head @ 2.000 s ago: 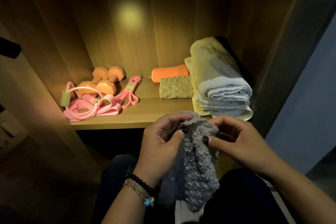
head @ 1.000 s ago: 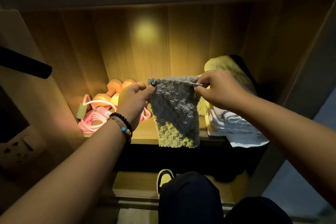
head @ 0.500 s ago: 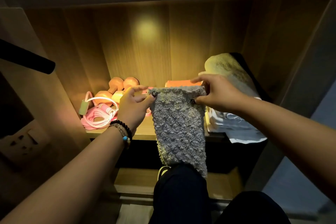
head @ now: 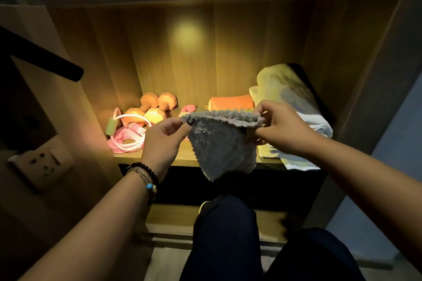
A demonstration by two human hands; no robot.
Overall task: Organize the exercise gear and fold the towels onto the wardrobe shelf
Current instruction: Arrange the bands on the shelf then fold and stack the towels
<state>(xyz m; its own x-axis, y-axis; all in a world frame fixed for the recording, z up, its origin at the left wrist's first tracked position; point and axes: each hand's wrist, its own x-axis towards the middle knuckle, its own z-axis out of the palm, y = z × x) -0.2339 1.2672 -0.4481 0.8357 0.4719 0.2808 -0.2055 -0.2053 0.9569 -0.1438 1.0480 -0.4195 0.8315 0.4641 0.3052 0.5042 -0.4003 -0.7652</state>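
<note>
**Grey towel held up before the shelf**

Nearest, dark trouser knees (head: 226, 230). Above them, left hand (head: 163, 138) and right hand (head: 282, 129) each pinching a top corner of the small grey towel (head: 225, 146), hanging in front of the wardrobe shelf (head: 182, 157). Beyond: pink skipping rope (head: 124, 141), orange dumbbells (head: 153, 107), rolled orange towel (head: 231, 102), folded towel stack (head: 290, 93).

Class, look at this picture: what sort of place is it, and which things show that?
Probably a home wardrobe: a wooden shelf holding folded towels and dumbbells, beside a wall socket.
</note>
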